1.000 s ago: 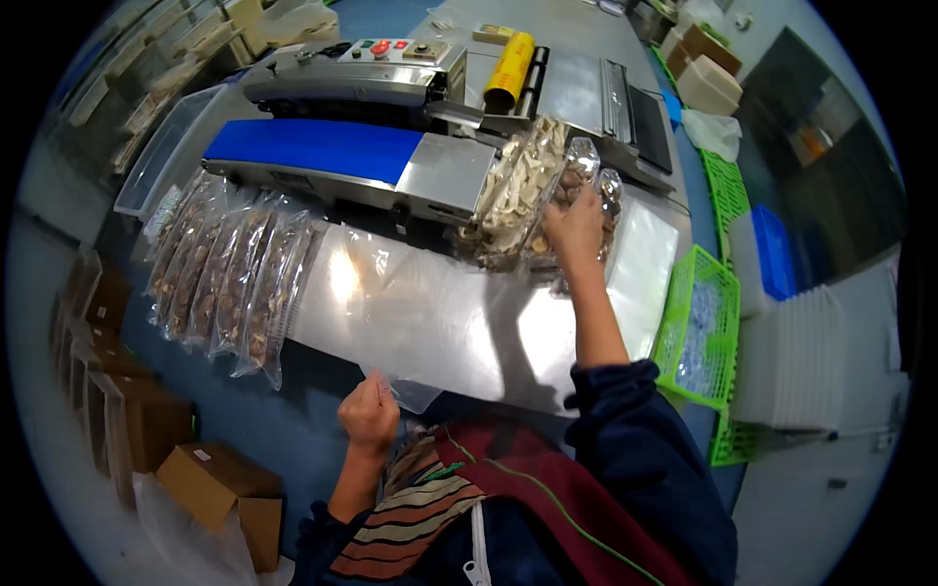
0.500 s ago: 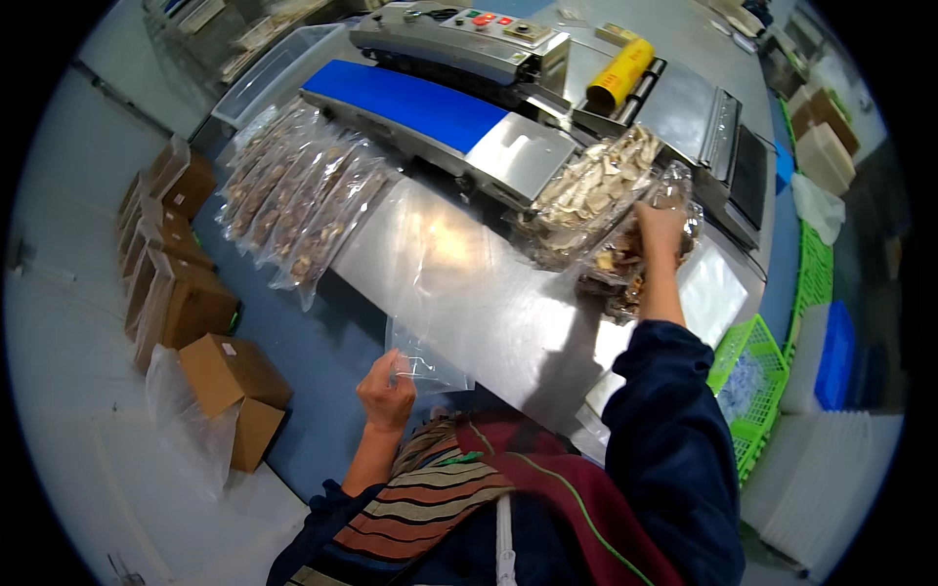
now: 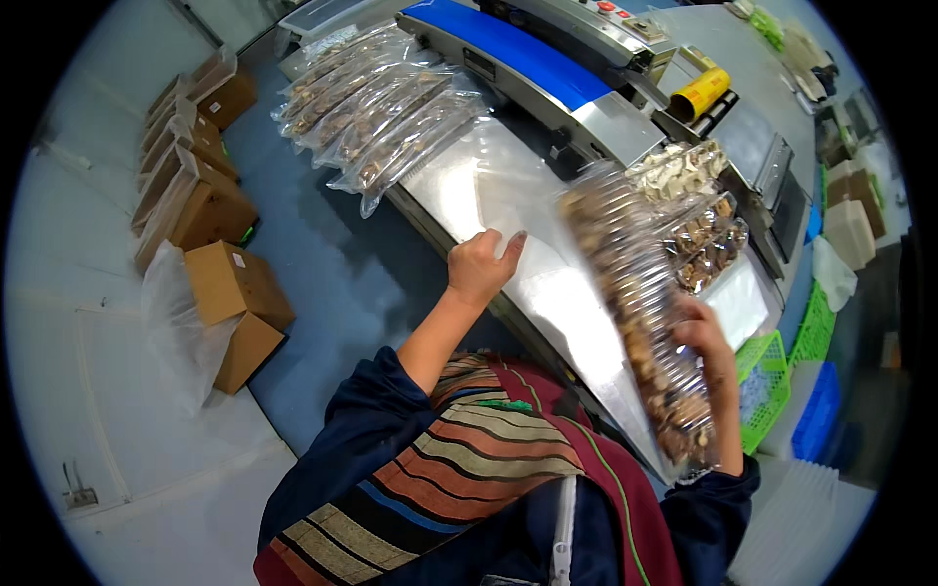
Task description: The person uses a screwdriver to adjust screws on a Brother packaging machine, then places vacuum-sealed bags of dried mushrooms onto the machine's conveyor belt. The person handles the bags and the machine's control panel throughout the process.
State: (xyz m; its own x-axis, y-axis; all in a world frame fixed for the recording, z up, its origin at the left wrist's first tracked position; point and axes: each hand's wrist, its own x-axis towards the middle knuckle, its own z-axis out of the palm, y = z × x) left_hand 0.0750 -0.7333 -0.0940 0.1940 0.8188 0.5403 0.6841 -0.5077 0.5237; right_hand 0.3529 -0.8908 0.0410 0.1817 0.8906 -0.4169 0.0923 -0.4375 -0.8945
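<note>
My right hand (image 3: 705,342) grips a long ribbed clear plastic tray (image 3: 635,303) filled with brown dried pieces that look like mushrooms. The tray is tilted over the table's near edge and smeared by motion. My left hand (image 3: 481,266) is at the table edge, fingers curled and thumb pointing right. It seems to hold the mouth of a clear plastic bag (image 3: 508,195) lying on the metal, though the film is hard to make out. Beyond the right hand lie another tray of brown pieces (image 3: 705,244) and one of pale slices (image 3: 679,171).
Several filled clear bags (image 3: 391,107) lie in a row at the table's far left. A sealing machine with a blue belt (image 3: 508,44) runs along the back, beside a yellow roll (image 3: 701,95). Cardboard boxes (image 3: 220,200) line the left; a green basket (image 3: 764,391) stands at right.
My right hand has lifted a tray of brown pieces from the stack and brought it nearer. My left hand has moved up and right onto the table edge. The view has shifted.
</note>
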